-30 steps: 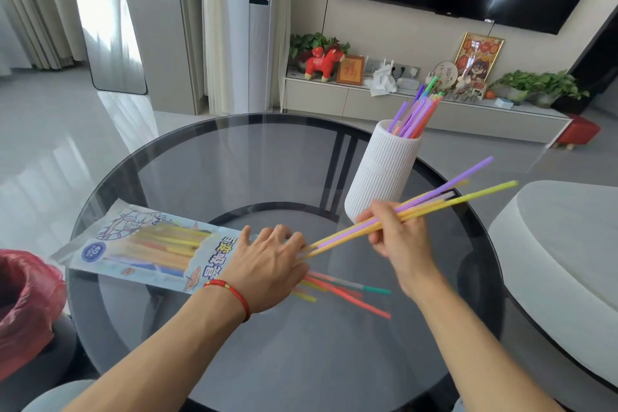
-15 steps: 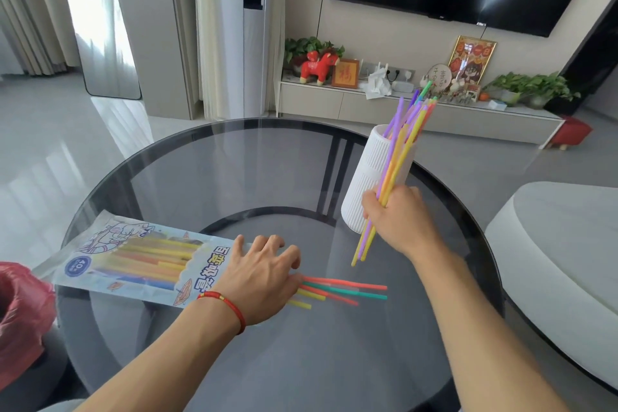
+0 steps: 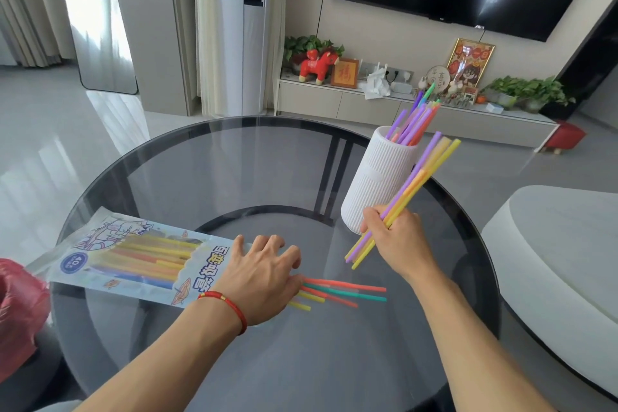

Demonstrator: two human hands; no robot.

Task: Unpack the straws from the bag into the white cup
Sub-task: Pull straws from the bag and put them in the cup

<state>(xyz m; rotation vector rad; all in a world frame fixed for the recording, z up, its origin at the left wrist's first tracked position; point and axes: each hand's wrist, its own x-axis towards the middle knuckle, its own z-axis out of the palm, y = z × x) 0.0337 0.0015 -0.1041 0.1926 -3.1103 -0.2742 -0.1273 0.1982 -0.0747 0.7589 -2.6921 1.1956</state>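
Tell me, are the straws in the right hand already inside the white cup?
No, the right hand grips the bundle of straws outside the white cup, slanting across its right side with their tips below the rim.

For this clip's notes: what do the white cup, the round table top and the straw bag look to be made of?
Tall white ribbed cup: matte, fine vertical grooves, no shine; probably ceramic or plastic, can't tell which.
Round dark table top: smoked glass, glossy; the frame bars beneath show through and it reflects light.
Printed straw bag: thin glossy plastic film; its clear window shows the straws inside.
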